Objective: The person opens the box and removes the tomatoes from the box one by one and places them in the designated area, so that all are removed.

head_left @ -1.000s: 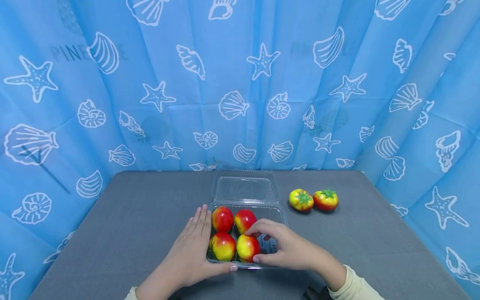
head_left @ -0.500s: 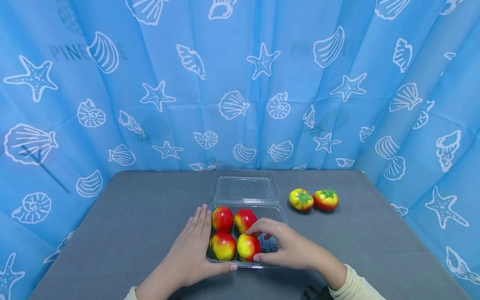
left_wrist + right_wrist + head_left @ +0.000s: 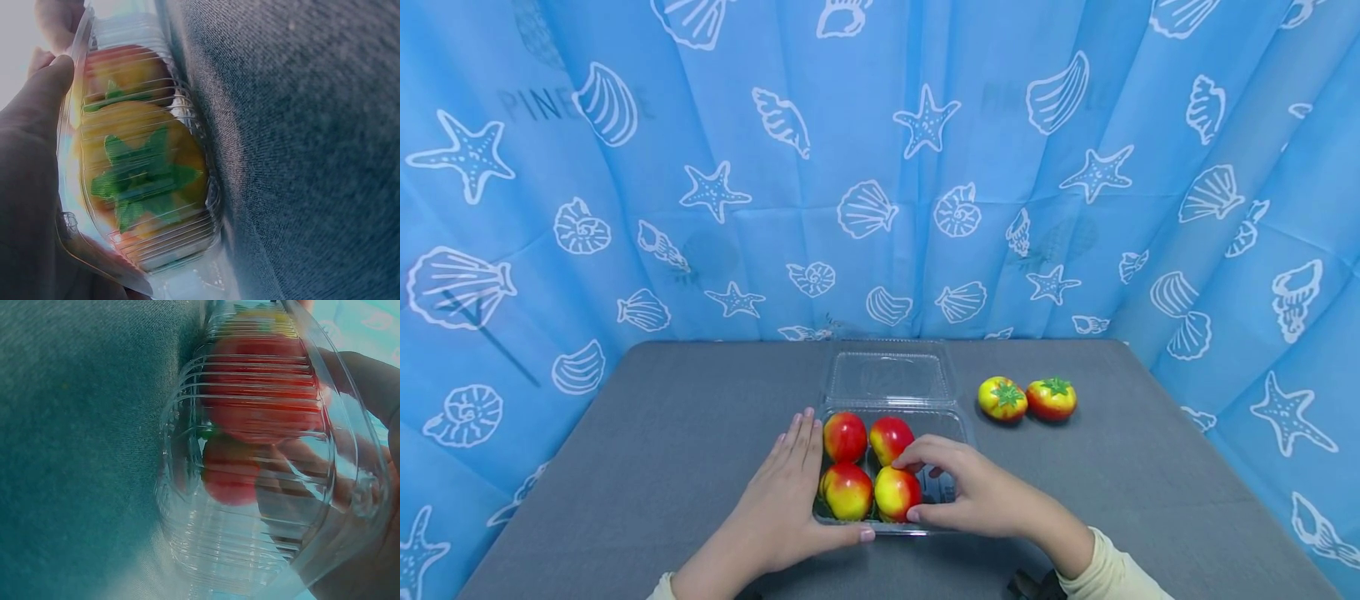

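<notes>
A clear plastic clamshell box [image 3: 955,429] stands on the table with its lid [image 3: 891,375] laid back. Inside its left part sit several red-and-yellow toy fruits, one of them the far-left fruit [image 3: 845,437]. Green star-shaped leaves [image 3: 147,178] show through the box wall in the left wrist view. My left hand [image 3: 782,500] lies along the box's left side, fingers straight, thumb along the front rim. My right hand [image 3: 970,492] reaches into the box from the right. Its curled fingers and thumb hold the near-right toy fruit [image 3: 897,493], also visible through the wall in the right wrist view.
Two more toy fruits, a left one [image 3: 1002,400] and a right one [image 3: 1051,400], sit side by side on the grey table [image 3: 700,400], right of the lid. A blue shell-print curtain [image 3: 880,275] hangs behind the table. A dark object [image 3: 1033,586] shows by the right sleeve.
</notes>
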`<state>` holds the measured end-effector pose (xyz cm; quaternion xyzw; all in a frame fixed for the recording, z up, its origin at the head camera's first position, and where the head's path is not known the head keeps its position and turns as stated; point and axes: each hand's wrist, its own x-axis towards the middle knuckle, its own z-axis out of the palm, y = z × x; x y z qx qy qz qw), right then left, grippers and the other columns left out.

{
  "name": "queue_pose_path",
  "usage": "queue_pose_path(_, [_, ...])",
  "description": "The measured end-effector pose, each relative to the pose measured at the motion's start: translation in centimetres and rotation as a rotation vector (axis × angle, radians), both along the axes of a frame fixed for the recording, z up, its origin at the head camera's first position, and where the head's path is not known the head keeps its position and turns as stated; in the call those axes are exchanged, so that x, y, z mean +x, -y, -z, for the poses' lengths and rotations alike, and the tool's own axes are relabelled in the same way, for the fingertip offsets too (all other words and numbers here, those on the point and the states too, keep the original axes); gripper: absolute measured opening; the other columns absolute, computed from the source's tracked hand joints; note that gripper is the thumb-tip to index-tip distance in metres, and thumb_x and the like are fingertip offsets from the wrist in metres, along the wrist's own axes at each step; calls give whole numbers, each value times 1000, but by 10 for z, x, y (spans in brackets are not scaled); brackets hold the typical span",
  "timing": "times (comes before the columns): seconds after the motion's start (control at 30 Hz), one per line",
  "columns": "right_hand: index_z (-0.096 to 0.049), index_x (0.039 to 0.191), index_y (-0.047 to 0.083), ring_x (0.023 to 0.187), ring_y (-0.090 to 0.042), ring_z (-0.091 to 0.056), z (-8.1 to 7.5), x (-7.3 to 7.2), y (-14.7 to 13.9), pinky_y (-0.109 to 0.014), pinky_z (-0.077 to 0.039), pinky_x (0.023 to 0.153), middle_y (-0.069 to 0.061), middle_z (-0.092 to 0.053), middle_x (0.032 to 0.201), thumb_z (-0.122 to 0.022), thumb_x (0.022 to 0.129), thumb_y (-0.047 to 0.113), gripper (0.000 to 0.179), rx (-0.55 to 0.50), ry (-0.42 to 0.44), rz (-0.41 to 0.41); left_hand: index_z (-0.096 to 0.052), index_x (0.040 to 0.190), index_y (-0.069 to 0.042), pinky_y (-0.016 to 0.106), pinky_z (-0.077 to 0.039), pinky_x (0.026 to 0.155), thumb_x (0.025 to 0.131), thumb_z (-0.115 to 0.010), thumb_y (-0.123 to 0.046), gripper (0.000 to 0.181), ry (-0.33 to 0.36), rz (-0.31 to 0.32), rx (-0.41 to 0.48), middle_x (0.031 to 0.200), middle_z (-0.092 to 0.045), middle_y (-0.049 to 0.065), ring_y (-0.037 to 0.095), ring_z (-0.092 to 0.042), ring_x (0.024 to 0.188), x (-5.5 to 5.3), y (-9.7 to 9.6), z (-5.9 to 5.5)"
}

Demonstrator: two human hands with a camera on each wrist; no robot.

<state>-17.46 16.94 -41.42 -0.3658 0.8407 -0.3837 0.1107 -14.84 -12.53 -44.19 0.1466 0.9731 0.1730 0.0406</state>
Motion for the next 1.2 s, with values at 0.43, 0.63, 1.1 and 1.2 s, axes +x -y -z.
queue_pose_path(0.43, [-65, 134, 30, 118, -11, -61, -3, -1, -1, -37, -60, 100, 13, -66, 135, -81, 95, 39, 43, -1, 12, 9, -20, 171, -11, 62, -22, 131, 67, -53, -104, 143, 3, 2, 5, 180, -4, 10, 36, -9, 167, 0, 1, 0])
queue_pose_path(0.63, [-65, 134, 31, 116, -10, -62, -6, 0, -2, -37, -61, 98, 13, -67, 133, -79, 97, 40, 41, 1, 26, 34, -19, 171, -12, 62, -22, 131, 67, -54, -104, 143, 11, 0, 6, 180, -4, 9, 35, -8, 167, 0, 1, -1])
queue_pose_path(1.1, [-65, 133, 30, 111, -10, -66, -12, -3, -9, -41, -62, 97, 12, -69, 129, -81, 95, 37, 42, -28, -13, 64, -19, 171, -12, 62, -22, 131, 67, -57, -102, 143, 10, -9, 9, 181, -6, 9, 35, -9, 168, 0, 0, -1])
queue_pose_path(1.2, [-66, 133, 29, 111, -11, -66, -12, -4, -12, -41, -62, 97, 11, -69, 130, -81, 95, 36, 42, -50, -41, 64, -19, 171, -12, 62, -21, 131, 66, -57, -103, 144, 10, -9, 12, 181, -6, 10, 35, -8, 168, 0, 0, 0])
